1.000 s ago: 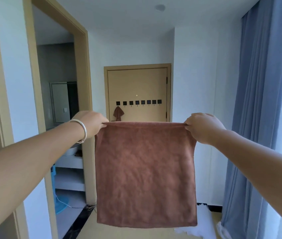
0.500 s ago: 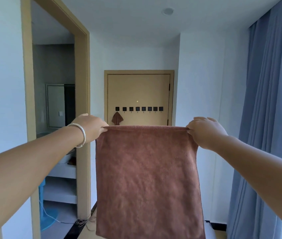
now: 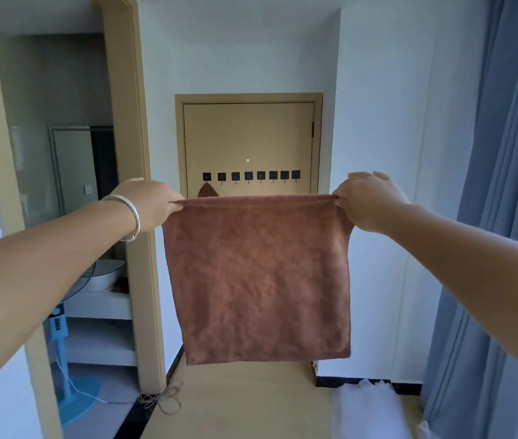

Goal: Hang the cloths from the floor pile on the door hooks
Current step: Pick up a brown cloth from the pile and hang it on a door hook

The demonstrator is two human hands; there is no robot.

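A brown cloth [image 3: 257, 277] hangs spread flat in front of me, stretched by its top edge. My left hand [image 3: 153, 204] pinches the top left corner; a silver bangle circles that wrist. My right hand [image 3: 367, 198] pinches the top right corner, with the other fingers lifted. Straight ahead stands a tan door [image 3: 248, 137] with a row of several black hooks [image 3: 251, 176]. Another brown cloth [image 3: 207, 191] hangs from the leftmost hook, its lower part hidden behind the held cloth. The floor pile is not in sight.
An open doorway with a tan frame [image 3: 137, 185] is on the left, and a blue standing fan [image 3: 71, 359] stands inside it. A loose cord [image 3: 162, 399] lies on the floor. Blue curtains [image 3: 504, 217] hang on the right, beside a white bundle [image 3: 368, 403] on the floor.
The door and its hooks look larger and nearer than a second ago. Both hands keep holding the cloth stretched, and its bottom edge now shows above the floor.
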